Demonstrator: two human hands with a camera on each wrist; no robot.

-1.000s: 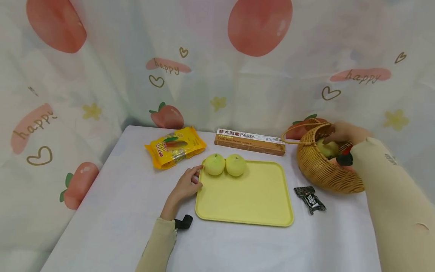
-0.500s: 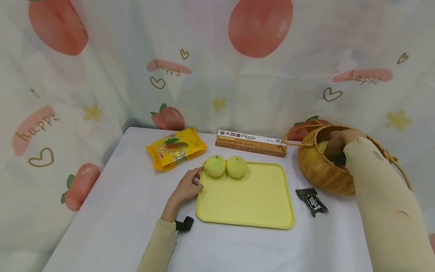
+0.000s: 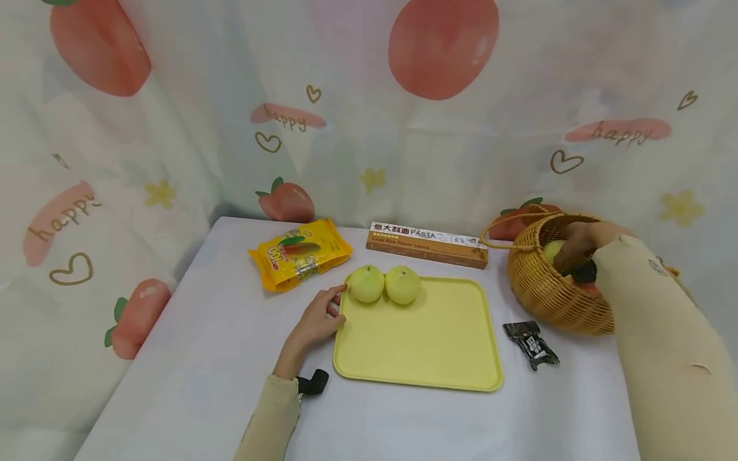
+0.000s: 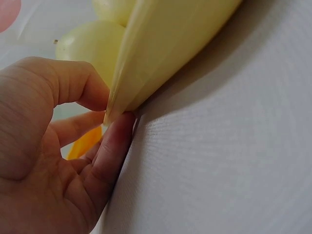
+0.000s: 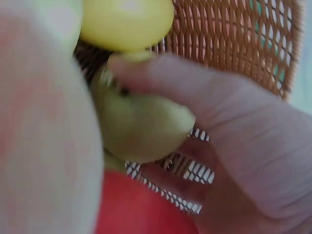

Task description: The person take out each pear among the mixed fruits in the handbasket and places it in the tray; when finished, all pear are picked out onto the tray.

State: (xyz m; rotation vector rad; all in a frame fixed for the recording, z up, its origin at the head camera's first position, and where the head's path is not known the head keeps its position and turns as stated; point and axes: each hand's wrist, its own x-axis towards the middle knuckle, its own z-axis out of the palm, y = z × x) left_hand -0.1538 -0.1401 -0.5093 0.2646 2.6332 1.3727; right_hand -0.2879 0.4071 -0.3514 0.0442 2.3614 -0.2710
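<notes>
My left hand [image 3: 318,317] pinches the left rim of a yellow tray [image 3: 418,346]; in the left wrist view its fingers lie under the tray's edge and the thumb over it. Two round yellow-green apples [image 3: 366,283] sit side by side at the tray's back left corner. My right hand [image 3: 585,242] reaches inside a wicker basket [image 3: 553,307] on the right. The right wrist view shows the thumb and fingers around a dull green fruit [image 5: 146,129]. Around it lie a yellow fruit [image 5: 127,24], a pale pinkish fruit [image 5: 44,131] and something red [image 5: 139,207].
Behind the tray lies a pasta box [image 3: 426,245]. A yellow snack bag [image 3: 301,254] is at the back left. Between tray and basket rests a small black wrapped packet [image 3: 532,346]. A printed curtain [image 3: 438,166] hangs behind the table.
My right hand goes deeper into the basket, then shifts slightly back to the right. The basket swings a little under it. My left hand stays at the tray's rim.
</notes>
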